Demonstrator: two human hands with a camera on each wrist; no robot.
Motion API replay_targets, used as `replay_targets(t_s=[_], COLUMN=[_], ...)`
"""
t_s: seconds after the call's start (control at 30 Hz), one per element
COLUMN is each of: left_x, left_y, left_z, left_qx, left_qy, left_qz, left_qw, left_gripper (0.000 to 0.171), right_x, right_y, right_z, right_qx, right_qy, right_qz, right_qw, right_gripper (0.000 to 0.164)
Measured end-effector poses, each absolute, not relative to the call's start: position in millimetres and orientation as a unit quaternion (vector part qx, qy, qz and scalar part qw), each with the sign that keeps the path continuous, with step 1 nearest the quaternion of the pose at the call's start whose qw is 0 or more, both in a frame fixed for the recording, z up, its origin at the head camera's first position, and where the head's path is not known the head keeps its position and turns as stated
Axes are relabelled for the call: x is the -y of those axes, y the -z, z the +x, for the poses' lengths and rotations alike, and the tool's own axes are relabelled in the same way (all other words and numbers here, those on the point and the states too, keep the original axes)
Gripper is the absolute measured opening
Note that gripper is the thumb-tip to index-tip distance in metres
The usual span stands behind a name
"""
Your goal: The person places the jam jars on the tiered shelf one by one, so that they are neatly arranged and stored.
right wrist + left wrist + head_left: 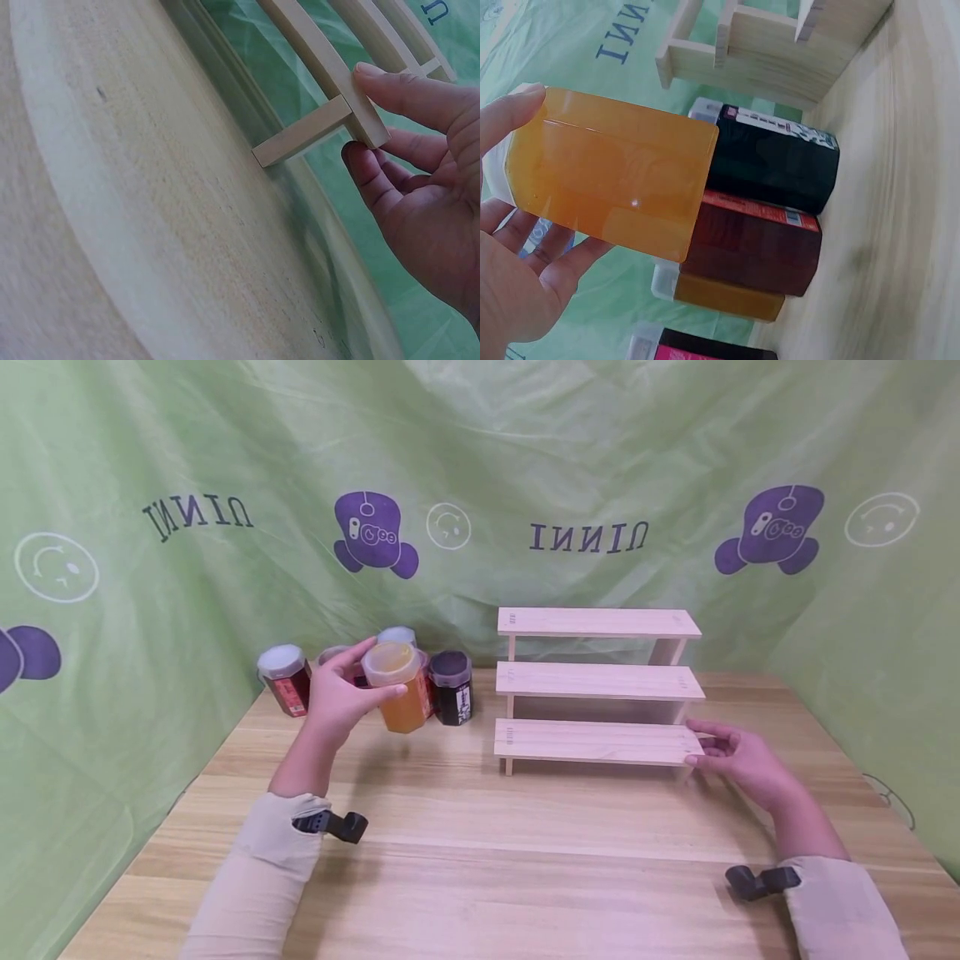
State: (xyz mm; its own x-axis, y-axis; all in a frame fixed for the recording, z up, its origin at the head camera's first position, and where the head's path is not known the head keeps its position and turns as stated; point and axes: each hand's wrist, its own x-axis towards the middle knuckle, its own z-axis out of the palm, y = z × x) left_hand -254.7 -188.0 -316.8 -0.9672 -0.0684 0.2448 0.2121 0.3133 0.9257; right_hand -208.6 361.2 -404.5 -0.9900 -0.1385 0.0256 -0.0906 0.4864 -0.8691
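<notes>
My left hand (337, 697) grips an orange-filled jar (405, 706) with a translucent lid by its upper part. In the left wrist view the jar (622, 172) is held off the table, overlapping a dark red jar (750, 244) and beside a black jar (776, 161). On the right, a three-step pale wooden display shelf (592, 739) stands on the table. Its lowest board is pinched at the right end by my right hand (753, 768). The right wrist view shows thumb and fingers of that hand (420, 150) around the board's end (367, 127).
Behind the held jar stand several more jars, among them a black one (452, 689) and a red-labelled one (287, 681) at far left. A green printed cloth (480, 460) hangs behind and along both sides of the wooden table (480, 877).
</notes>
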Motion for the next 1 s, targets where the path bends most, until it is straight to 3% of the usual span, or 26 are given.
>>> replay_targets(t_s=[1.0], left_x=[137.6], left_y=[302.0], left_z=[-261.6], left_qx=[0.769], left_qy=[0.627], left_qz=[-0.098], left_qw=[0.08], left_gripper=[0.082], right_x=[-363.2], right_y=[409.4], right_z=[-210.1], right_qx=[-0.85], right_qy=[0.522], right_qz=[-0.064], right_qw=[0.035], right_gripper=[0.075])
